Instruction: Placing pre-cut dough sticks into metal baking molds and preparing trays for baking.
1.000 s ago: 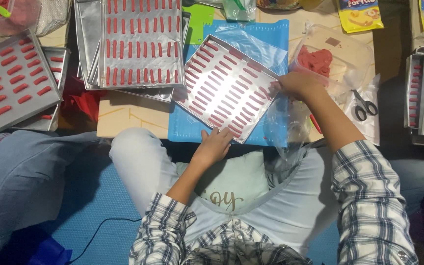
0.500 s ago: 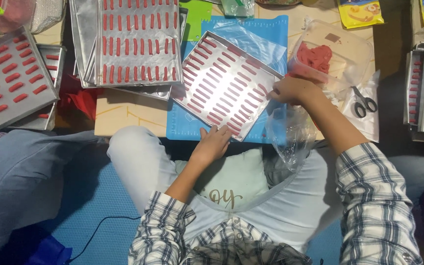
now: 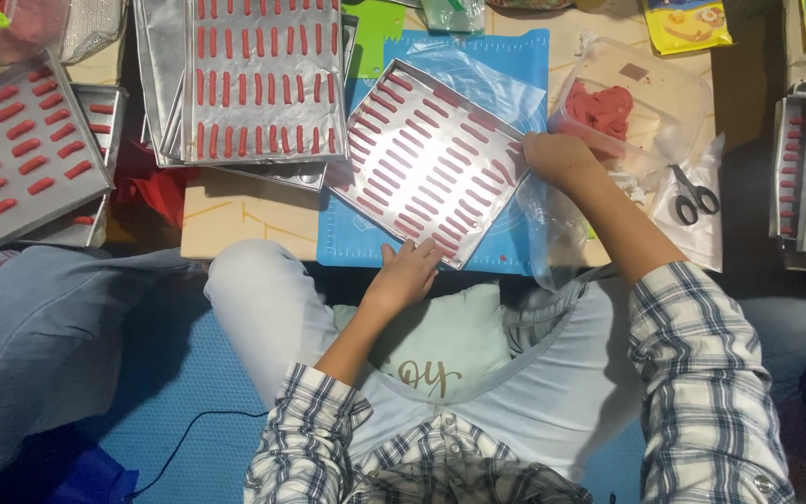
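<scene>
My left hand (image 3: 409, 273) steadies the near corner of the square metal tray (image 3: 428, 161), fingers spread flat against its rim; my right hand (image 3: 560, 155) pinches the far right edge, fingers closed on it. The tray, filled with rows of red dough sticks (image 3: 419, 159), lies askew on the blue mat (image 3: 515, 70). Best kept level, I judge, so no stick slides from its row.
</scene>
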